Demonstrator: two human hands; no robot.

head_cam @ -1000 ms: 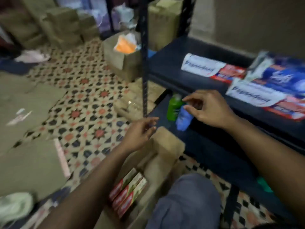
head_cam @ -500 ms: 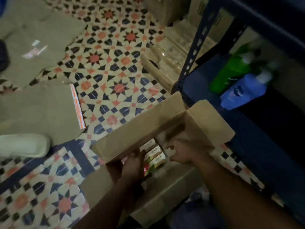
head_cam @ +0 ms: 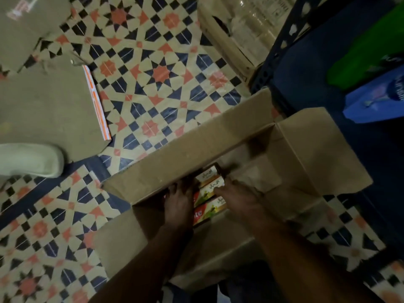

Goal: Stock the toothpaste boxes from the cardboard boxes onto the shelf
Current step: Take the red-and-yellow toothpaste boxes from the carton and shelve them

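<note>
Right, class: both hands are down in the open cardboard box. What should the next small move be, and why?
Probably close both hands on the toothpaste boxes and lift them out. The left hand and right hand sit either side of that row inside the cardboard box, whether they grip it is unclear, and the shelf stands to the right.

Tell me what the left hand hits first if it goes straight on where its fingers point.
Probably the inner face of the long side flap of the open brown cardboard box, just ahead of the left hand, beside the red-and-yellow toothpaste boxes. Depth inside the box is unclear.
</note>
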